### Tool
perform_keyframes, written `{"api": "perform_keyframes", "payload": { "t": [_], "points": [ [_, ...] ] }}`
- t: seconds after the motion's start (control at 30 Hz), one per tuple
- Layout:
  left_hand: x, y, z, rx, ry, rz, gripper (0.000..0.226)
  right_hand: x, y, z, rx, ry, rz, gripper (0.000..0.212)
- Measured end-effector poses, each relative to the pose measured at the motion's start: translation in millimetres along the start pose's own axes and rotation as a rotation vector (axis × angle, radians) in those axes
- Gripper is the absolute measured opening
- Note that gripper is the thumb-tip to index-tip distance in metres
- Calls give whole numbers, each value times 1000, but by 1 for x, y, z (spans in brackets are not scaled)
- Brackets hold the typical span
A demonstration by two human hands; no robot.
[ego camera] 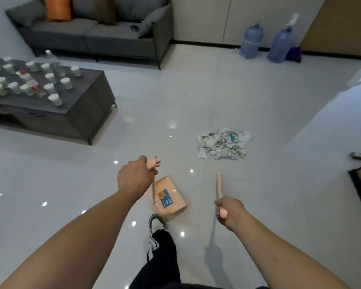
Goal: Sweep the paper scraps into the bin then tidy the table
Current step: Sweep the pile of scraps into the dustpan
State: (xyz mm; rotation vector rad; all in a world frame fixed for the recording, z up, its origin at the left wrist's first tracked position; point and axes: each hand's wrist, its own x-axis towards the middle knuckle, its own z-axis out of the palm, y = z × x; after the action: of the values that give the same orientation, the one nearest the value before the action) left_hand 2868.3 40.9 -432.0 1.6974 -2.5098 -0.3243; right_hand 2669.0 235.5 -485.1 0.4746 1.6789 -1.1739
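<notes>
Head view shows the left hand point(133, 180) curled tight round the dustpan point(167, 198) handle, with the pink pan on the floor point(50, 184) at lower middle. The right hand point(230, 211) grips the broom point(219, 185) stick near its top. Paper scraps point(223, 146) sit in a pile right of middle, well apart from the pan, and cups point(54, 99) stand on the table point(86, 101) at upper left.

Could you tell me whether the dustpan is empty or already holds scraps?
Empty: the dustpan shows only its label; the scraps sit piled on the floor.
</notes>
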Motion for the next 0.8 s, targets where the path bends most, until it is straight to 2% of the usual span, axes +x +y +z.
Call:
{"api": "perform_keyframes", "payload": {
  "t": [0.13,0.4,0.57,0.7,0.8],
  "points": [
    [98,34,13,-70,21,66,30,41,-49,12,108,98,-14,34],
    [259,83,35,-63,-70,235,32,95,-160,64,156,278,-29,11],
    [332,98,46,-42,-110,226,33,130,-213,80,176,365,-26,9],
    [387,117,62,-22,-129,167,34,172,-264,83,206,433,-45,17],
    [423,134,81,-5,-139,116,34,211,-304,81,185,451,-41,13]
  ]
}}
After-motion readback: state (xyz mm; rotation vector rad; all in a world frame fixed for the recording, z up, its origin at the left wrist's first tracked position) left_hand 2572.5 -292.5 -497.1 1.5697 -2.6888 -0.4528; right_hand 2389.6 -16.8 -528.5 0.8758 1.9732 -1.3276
